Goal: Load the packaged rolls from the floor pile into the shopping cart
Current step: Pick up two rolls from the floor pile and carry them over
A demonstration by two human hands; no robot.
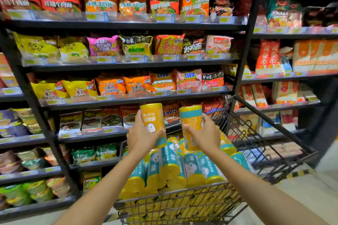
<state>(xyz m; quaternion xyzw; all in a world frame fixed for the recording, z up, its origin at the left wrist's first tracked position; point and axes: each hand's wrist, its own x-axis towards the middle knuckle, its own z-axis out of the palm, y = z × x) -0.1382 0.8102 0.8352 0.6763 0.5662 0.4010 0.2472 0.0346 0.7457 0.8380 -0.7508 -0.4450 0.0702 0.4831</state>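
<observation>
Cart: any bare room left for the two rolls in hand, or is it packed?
Packed along the near rim: stacked rolls reach its top. The only gap looks to be far right, between the rolls beside the right hand and the wire wall. By the left hand: none visible.

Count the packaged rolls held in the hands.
2. The left roll stands upright in the left hand; the right roll in the right hand. Both above the cart, whose many other rolls are partly hidden.

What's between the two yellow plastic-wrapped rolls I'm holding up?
Nothing, in the head view: the left hand grips one yellow wrapped roll, the right hand a second yellow roll, apart; the gap shows only red packets shelved behind.
</observation>
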